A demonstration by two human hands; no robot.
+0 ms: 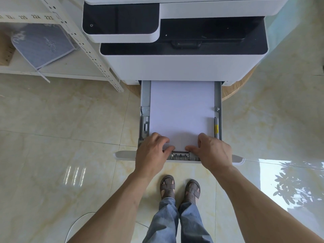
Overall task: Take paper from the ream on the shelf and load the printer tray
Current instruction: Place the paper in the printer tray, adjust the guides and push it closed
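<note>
The white printer stands ahead with its grey paper tray pulled out toward me. A stack of white paper lies flat inside the tray between the side guides. My left hand rests on the near left corner of the stack, fingers curled onto the sheets. My right hand presses the near right corner, thumb on the paper by the grey rear guide. Neither hand lifts the paper. No ream is in sight.
A white metal shelf stands at the left with a grey-blue folded item on it. The printer sits on a round wooden stand. Glossy tiled floor surrounds it; my sandalled feet are below the tray.
</note>
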